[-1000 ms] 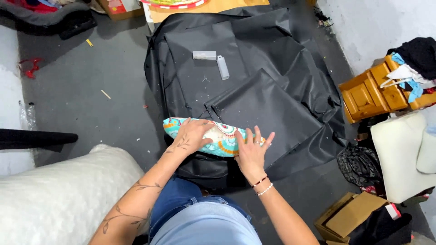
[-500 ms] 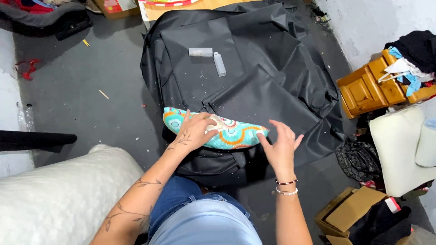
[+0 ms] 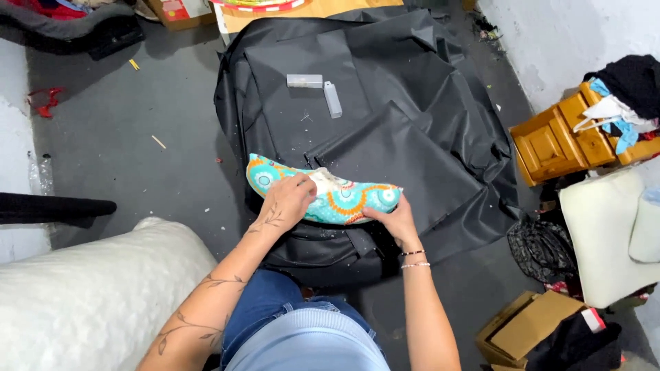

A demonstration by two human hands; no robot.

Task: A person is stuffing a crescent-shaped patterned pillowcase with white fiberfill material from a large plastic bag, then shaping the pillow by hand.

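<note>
Left hand presses flat on the patterned cushion atop black fabric; right hand grips its right end.

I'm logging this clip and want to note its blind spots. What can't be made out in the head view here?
- Underside of the turquoise and orange patterned cushion: hidden against the black sheet material.
- Left hand fingertips: curled onto the cushion, so the grip is unclear.
- Right hand palm: hidden by the hand's own back.
- Two small clear plastic pieces: too small to identify.
- Cardboard box: contents covered by its flaps.
</note>
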